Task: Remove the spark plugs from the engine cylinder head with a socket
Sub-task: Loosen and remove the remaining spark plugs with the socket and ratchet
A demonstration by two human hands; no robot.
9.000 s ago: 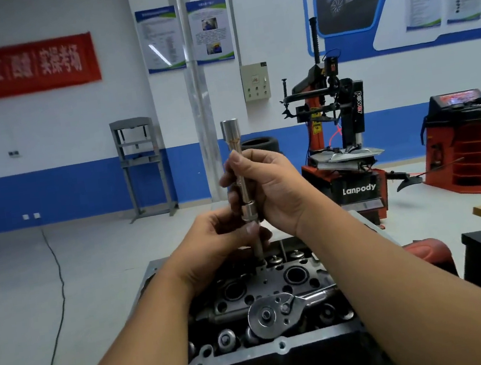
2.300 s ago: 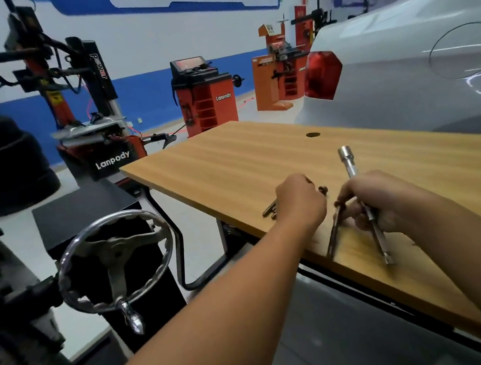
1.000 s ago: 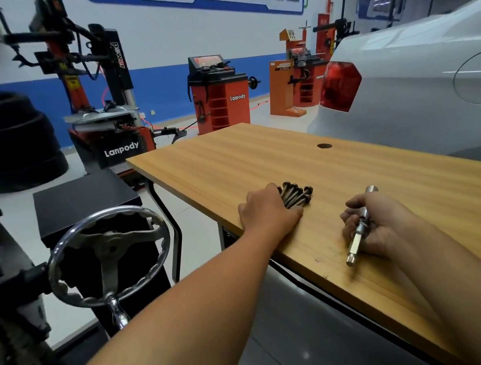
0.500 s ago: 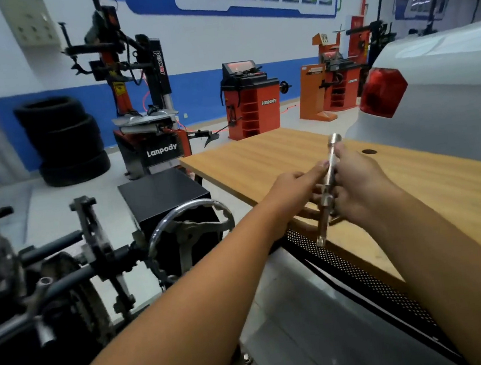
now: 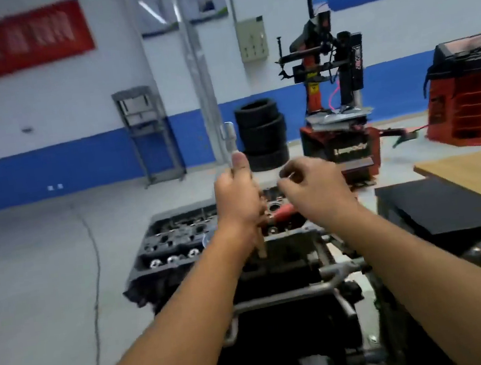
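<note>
The socket (image 5: 230,139) on its long extension stands nearly upright, gripped in the left hand (image 5: 238,200), thumb up along the shaft, above the cylinder head (image 5: 176,238). The right hand (image 5: 314,188) hovers just beside it, fingers curled; whether it pinches anything is too blurred to tell. A red-handled tool (image 5: 285,213) lies on the head beneath the hands.

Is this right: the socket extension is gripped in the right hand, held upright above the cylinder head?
Not quite. The head view shows the left hand gripping the socket extension; the right hand is beside it. It is upright above the cylinder head.
</note>
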